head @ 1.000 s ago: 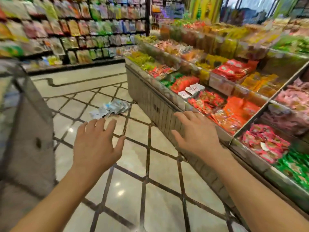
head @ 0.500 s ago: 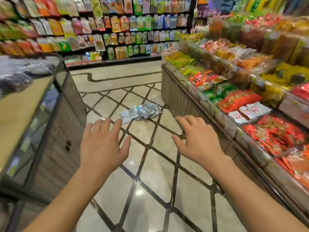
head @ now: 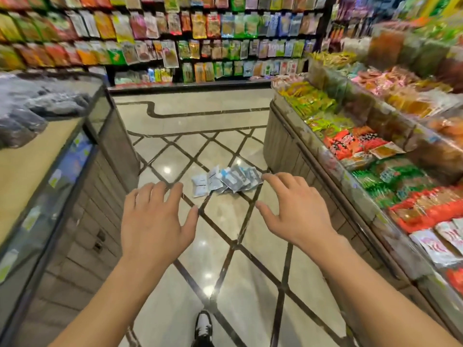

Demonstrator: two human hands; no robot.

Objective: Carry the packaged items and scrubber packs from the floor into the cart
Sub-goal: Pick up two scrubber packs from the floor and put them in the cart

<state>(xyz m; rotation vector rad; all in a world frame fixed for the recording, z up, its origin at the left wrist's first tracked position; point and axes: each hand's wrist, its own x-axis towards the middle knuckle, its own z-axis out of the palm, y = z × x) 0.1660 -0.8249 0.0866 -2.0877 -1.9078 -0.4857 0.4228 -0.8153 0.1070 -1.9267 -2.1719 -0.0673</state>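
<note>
Head view. At the lower centre of the frame I hold both arms stretched forward, palms down, over the tiled floor (head: 225, 271). My left hand (head: 152, 221) sits left of centre, its fingers straight and slightly spread, thumb out to the right, gripping nothing. My right hand (head: 298, 211) sits right of centre, its fingers loosely fanned and a little bent at the tips, thumb pointing left, likewise gripping nothing. The two hands are apart, with bare floor between them.

Just above the hands, at the centre of the frame, the packaged items (head: 225, 180) lie on the floor in a fanned, overlapping row: white packs at the left end, grey-blue packs toward the right. The fingertips of my right hand overlap the right end of the row in the picture; I cannot tell whether they touch it.

A display counter (head: 82, 196) fills the left edge of the frame. A snack display (head: 375, 151) with bins of coloured packets runs along the right edge. Wall racks (head: 175, 33) of hanging packets cross the top. One shoe (head: 203, 326) shows at the bottom centre.
</note>
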